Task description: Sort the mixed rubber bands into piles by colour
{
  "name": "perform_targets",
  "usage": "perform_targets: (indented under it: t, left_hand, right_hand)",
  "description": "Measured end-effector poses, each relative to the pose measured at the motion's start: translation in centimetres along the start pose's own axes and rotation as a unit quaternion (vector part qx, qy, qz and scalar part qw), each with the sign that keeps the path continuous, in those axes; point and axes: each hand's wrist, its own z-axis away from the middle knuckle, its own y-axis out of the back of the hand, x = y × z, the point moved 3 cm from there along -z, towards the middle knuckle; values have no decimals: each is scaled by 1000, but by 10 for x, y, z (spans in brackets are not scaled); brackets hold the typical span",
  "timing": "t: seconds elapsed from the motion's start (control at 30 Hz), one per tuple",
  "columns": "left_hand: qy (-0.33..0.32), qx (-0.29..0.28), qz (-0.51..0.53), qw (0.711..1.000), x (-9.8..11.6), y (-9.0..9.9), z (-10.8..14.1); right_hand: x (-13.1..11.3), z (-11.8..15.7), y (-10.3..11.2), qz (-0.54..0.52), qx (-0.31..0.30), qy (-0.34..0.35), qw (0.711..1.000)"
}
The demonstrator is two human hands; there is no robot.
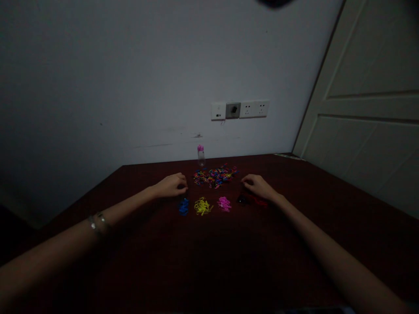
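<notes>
Just behind a small heap of blue rubber bands (183, 207) rests my left hand (170, 185), its fingers curled and closed; whatever it may hold is hidden. My right hand (258, 186) is closed too, thumb and fingertips together above a black heap of bands (241, 199), and I cannot make out anything in it. A red heap of bands (260, 201) lies partly under that hand. Between the hands sit a yellow heap of bands (203, 206) and a pink heap of bands (224, 204). Farther back spreads a larger mixed-colour pile of bands (215, 176).
A clear bottle with a pink top (200, 156) stands behind the mixed pile, near the wall (157, 87). Sockets (254, 109) are set in the wall above the dark red-brown table (196, 257). A pale panelled door (369, 109) borders the right side.
</notes>
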Motion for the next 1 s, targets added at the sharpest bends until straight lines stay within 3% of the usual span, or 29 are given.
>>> perform_targets:
  t: [0.17,0.4,0.63,1.0]
  left_hand:
    - [51,91,-77,992,-23,-17,-22]
    - [208,202,-27,957,-63,-62,-44]
    - [262,193,-28,945,-82,-73,-44]
    - [270,169,-68,945,-77,-74,-44]
  right_hand:
    - [-4,0,0,12,-6,9,1000]
    - [-11,0,0,35,-21,20,999]
    - [-18,0,0,49,-31,22,998]
    - [-27,-2,-4,52,-48,40,997]
